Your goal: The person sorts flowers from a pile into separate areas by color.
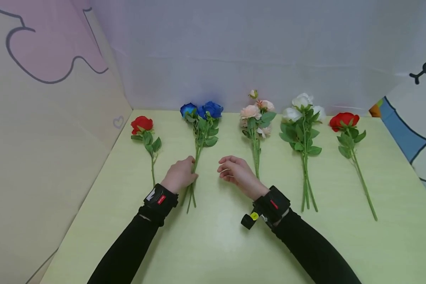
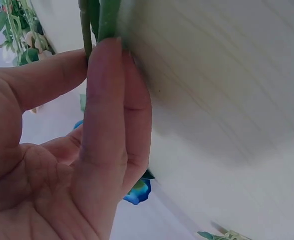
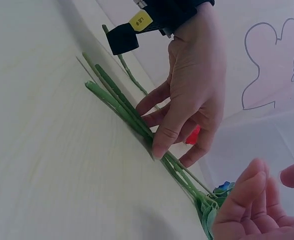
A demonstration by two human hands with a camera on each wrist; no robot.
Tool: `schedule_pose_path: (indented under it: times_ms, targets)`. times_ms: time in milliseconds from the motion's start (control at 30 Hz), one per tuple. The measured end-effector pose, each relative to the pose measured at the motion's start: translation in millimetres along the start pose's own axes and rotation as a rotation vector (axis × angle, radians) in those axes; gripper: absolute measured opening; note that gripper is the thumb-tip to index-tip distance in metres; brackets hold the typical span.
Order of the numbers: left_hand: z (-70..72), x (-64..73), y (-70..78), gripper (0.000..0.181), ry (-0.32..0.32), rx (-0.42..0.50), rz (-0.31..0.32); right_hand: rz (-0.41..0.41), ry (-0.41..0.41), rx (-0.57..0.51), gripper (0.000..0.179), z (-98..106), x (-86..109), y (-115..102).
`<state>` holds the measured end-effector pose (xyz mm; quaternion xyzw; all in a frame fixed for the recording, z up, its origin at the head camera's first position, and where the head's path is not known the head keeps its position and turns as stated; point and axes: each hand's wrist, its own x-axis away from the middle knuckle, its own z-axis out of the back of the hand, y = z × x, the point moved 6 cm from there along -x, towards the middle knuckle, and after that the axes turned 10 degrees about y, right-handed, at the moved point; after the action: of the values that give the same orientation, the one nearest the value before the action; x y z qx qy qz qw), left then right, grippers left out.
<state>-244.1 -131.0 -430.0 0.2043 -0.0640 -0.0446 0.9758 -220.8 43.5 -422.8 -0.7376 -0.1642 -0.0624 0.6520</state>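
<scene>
Blue roses (image 1: 211, 109) with green leaves lie left of the middle on the table, blooms pointing away from me. My left hand (image 1: 179, 174) pinches their green stems (image 3: 117, 97) between thumb and fingers, around the lower half. Close up in the left wrist view, the stems (image 2: 108, 19) pass between the thumb and fingertips. My right hand (image 1: 238, 174) hovers between the blue roses and a pink bunch (image 1: 251, 112), its fingers loosely bent and nothing in them. In the right wrist view, the right hand's fingers (image 3: 254, 187) overlap the blue blooms' leaves.
A single red rose (image 1: 142, 124) lies at the left. White roses (image 1: 303, 100) and another red rose (image 1: 344, 119) lie to the right of the pink bunch. The pale yellow-green table (image 1: 213, 252) ends at a plain back wall (image 1: 234, 51); a patterned wall (image 1: 53, 130) borders its left side.
</scene>
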Motion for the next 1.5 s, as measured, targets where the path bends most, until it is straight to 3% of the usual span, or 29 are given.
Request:
schedule_pose_path:
  times_ms: [167,400,600,833,933,1033,1233,1500]
  targets:
    - [-1.1,2.4,-2.5,0.047,0.008,-0.017,-0.002,0.026,-0.004,0.042,0.031,1.4,-2.6,0.8]
    - [0.2,1.8,-3.1,0.052,0.012,-0.033,-0.011,0.138,0.027,0.244,0.031,13.2,-3.6,-9.7]
    - [-3.0,-4.7,8.1,0.041,-0.012,-0.042,-0.078,0.254,0.117,0.504,0.029,44.8,-5.0,-20.2]
    - [-2.9,-6.2,7.4,0.041,-0.038,-0.050,-0.054,0.445,0.282,0.885,0.022,80.2,-4.0,-40.4]
    - [-3.9,-5.4,4.6,0.045,-0.053,-0.034,-0.038,0.422,0.297,1.012,0.023,92.3,-3.8,-39.0]
    - [-5.3,-4.3,2.7,0.047,-0.065,-0.013,-0.023,0.335,0.261,1.104,0.030,100.7,-4.9,-31.8]
    - [-6.0,-2.8,5.9,0.045,-0.066,0.013,-0.024,0.162,0.147,1.174,0.040,105.8,-7.9,-13.3]
    - [-6.4,-6.9,12.7,0.046,-0.072,0.021,-0.030,0.162,0.096,1.189,0.044,100.9,-7.6,-7.0]
